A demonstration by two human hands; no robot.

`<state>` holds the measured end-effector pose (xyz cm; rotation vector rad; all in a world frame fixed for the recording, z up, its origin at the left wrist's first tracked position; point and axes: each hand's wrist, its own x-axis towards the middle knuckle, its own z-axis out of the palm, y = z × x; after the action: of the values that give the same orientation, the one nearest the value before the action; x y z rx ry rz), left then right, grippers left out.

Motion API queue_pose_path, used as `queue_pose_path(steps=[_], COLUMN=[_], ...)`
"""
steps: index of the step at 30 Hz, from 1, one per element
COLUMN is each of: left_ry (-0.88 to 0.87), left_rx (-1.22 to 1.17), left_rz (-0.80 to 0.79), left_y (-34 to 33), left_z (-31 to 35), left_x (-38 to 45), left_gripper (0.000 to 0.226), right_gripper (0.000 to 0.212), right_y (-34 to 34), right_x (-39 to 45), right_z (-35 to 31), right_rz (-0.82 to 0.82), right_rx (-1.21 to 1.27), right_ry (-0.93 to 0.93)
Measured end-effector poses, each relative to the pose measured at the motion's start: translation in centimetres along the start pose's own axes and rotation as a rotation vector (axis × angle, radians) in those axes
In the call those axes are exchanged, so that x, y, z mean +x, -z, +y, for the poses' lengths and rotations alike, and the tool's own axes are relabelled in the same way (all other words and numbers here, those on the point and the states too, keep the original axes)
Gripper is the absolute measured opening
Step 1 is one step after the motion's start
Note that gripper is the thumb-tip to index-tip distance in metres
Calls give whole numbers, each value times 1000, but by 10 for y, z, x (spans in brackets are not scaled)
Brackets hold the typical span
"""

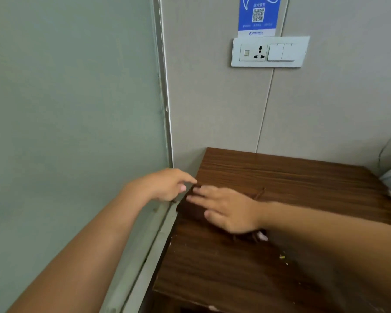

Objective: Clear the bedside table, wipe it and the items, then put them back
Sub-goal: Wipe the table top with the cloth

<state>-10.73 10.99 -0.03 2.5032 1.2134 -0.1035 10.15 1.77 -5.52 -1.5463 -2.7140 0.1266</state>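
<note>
This looks like a rented or hotel-style bedroom corner. A small dark wood-grain bedside table (280, 177) stands pushed into the angle where a frosted glass partition (72, 109) in a pale metal frame meets a wall of plain grey panels (212, 98). Above the table a white plate (270, 51) carries a universal socket and two rocker switches, and just over it hangs a blue notice with a QR code (259, 15), the sort put up for guests.
</note>
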Motion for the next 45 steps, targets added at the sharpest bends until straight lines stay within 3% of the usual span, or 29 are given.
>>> queue_pose_path(steps=[3, 11, 16, 19, 22, 27, 32, 37, 42, 45], left_ry=[-2, -31, -43, -71, -105, -142, -106, -102, -52, -55], left_rx=[-11, -45, -96, -129, -89, 23, 16, 12, -80, -89], left_rz=[64, 60, 174, 221, 171, 96, 55, 80, 48, 42], left_y=[0, -25, -43, -47, -45, -43, -45, -46, -43, -41], left_z=[-5, -2, -12, -20, -24, -21, -24, -22, -20, -17], left_x=[-8, -30, -37, -41, -47, -47, -42, -36, -40, -40], left_gripper=[43, 42, 37, 38, 45, 46, 50, 33, 40, 40], right_gripper=[54, 52, 58, 57, 54, 55, 54, 53, 54, 52], right_y=[0, -10, -4, -12, -12, -7, -12, -9, -11, -8], right_x=[16, -38, -4, -25, -46, -28, -62, -35, -70, -55], right_z=[1, -76, -77, -99, -100, -94, -109, -97, -111, -96], right_rz=[-31, -45, 44, 4, -52, 12, -35, 29, -47, -26], right_rx=[26, 147, 90, 95, 127, 76, 127, 92, 80, 129], right_ry=[-135, 224, 24, 119, 256, 139, 283, 179, 320, 208])
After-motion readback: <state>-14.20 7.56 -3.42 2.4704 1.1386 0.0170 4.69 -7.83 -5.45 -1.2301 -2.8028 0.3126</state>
